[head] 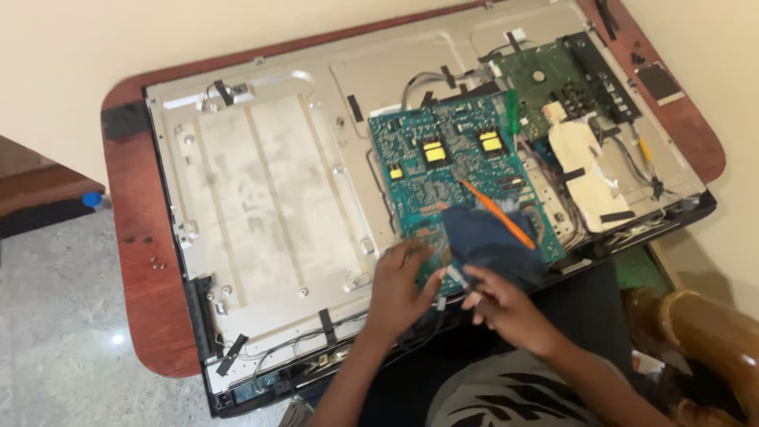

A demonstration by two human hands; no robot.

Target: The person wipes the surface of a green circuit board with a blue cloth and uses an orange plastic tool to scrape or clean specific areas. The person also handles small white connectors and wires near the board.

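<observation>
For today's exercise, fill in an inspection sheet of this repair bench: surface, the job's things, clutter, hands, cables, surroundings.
Surface: reddish wooden table under an opened flat-panel chassis.
Job's things: blue-green circuit board, dark blue cloth, orange-handled tool.
Clutter: loose screws at table edge.
Hands: left hand on the board's edge; right hand beside the cloth, fingers pinching a small connector.
Cables: thin wires along the lower rim.
Surroundings: tiled floor, wooden chair.

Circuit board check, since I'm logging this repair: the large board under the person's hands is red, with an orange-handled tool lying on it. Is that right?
Not quite. In the head view the circuit board is blue-green, not red. The orange-handled tool does lie on it, near the left hand and right hand.
</observation>
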